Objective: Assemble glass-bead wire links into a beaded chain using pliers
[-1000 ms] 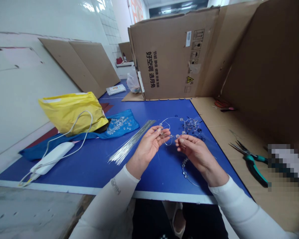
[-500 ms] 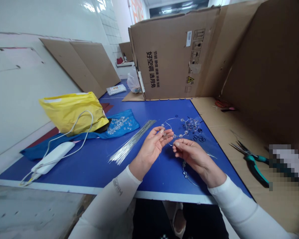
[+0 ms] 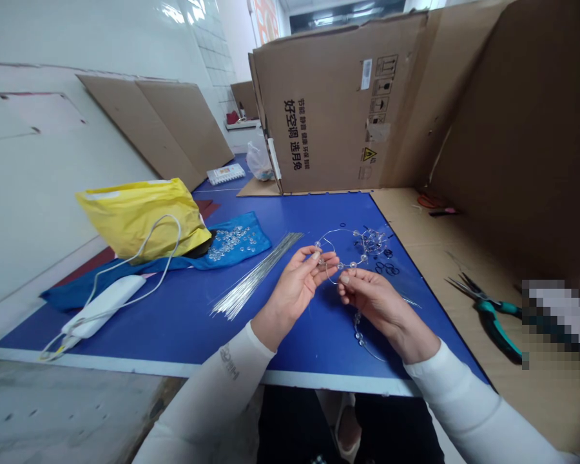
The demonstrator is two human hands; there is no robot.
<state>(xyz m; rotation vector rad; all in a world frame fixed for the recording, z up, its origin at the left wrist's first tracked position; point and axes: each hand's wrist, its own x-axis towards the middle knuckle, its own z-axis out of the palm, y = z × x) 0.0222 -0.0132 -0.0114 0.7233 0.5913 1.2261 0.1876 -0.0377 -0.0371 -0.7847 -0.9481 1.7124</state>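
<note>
Both hands are raised over the blue table, working on a looped silver wire strung with clear beads (image 3: 353, 265). My left hand (image 3: 297, 278) pinches the loop between thumb and index finger close to a bead, its other fingers loosely bent. Between the fingertips of my right hand (image 3: 370, 296) is a curved stretch of the same wire, its tip hidden by the fingers. Under the right hand a second beaded wire (image 3: 359, 339) lies on the table. Left of my left hand is a bundle of straight silver wires (image 3: 256, 277).
Clear beads (image 3: 232, 241) lie on a blue cloth beside a yellow bag (image 3: 145, 219). A white power strip (image 3: 104, 306) with its cord is at left. Black rings (image 3: 387, 269) and beaded wire pieces (image 3: 374, 241) lie beyond my hands. Green-handled pliers (image 3: 495, 328) rest on cardboard at right.
Both hands and the beaded wire loop have shifted very slightly to the right. The grip of each hand looks the same.
</note>
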